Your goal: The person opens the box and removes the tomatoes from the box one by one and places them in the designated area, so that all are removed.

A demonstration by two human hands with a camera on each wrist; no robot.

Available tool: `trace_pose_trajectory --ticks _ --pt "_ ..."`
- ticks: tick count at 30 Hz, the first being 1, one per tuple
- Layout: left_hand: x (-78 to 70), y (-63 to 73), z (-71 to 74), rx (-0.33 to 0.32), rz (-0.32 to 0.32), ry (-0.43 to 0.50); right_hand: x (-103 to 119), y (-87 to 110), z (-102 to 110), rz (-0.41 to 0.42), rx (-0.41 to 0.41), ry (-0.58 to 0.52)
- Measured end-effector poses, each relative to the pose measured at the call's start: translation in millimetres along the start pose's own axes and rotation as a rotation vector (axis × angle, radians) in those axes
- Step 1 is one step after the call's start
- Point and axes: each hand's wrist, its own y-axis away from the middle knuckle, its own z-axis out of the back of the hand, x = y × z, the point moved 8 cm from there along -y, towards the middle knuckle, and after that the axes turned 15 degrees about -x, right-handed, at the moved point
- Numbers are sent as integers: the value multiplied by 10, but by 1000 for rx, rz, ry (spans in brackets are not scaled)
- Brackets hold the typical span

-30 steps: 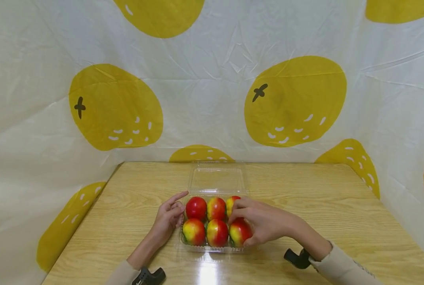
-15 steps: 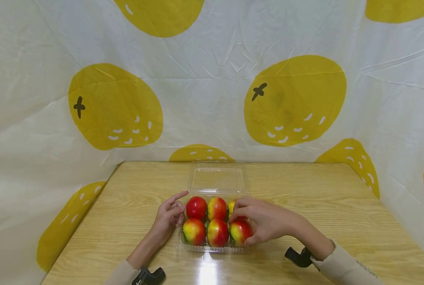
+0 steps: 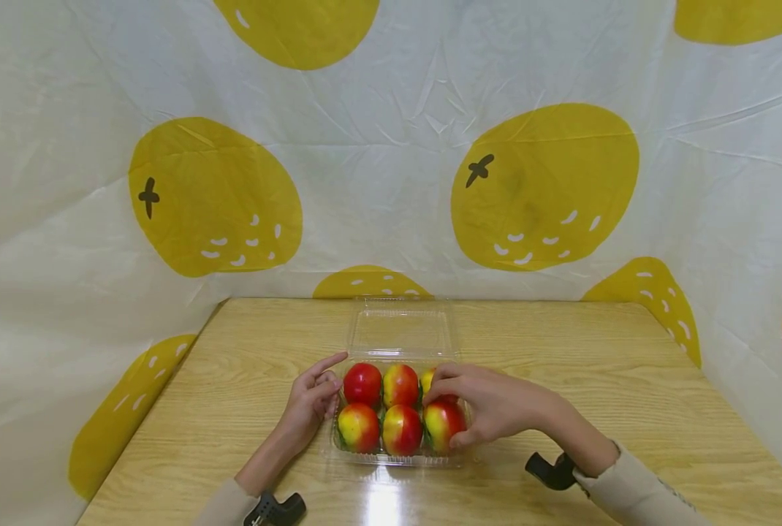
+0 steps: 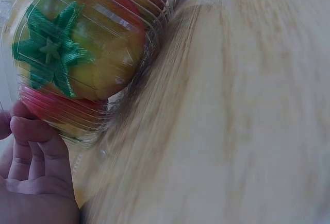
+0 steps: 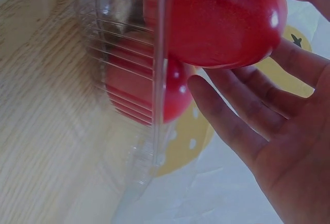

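Observation:
A clear plastic clamshell container (image 3: 391, 459) lies opened, its lid (image 3: 400, 332) folded back. Red-and-yellow fruits fill it in two rows, among them a front middle fruit (image 3: 402, 430). At the left side, my left hand (image 3: 307, 405) pinches the container's edge between thumb and fingers, the index finger stretched along it. My right hand (image 3: 490, 402) grips the front right fruit (image 3: 445, 426) between thumb and fingertips. In the right wrist view that red fruit (image 5: 221, 20) sits above the rim, tilted. The back right fruit (image 3: 428, 380) is partly hidden by my fingers. A green star-shaped leaf (image 4: 49, 50) shows through the plastic wall.
The container stands on a light wooden table (image 3: 562, 343). Behind and beside it hangs a white cloth (image 3: 371, 197) printed with large yellow fruits. A dark band with a device sits on each wrist.
The front right fruit has risen slightly and tilted in my right hand, which has shifted a little to the right. The left hand and container have stayed put.

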Motion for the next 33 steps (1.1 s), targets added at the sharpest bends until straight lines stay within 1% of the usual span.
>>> trace_pose_trajectory --ticks 5,11,21,30,33 --pt "-5 0 0 0 -3 -3 11 -15 63 21 -34 -26" --pt "-18 6 -1 -6 -5 -14 24 -26 112 17 -51 -44" --pt "-8 2 2 -6 -4 -6 27 2 235 0 -108 -167" --pt "-12 3 14 -10 -11 -18 34 23 354 45 -230 -220" --pt "-14 2 9 -10 -13 -19 28 32 377 47 -259 -236"
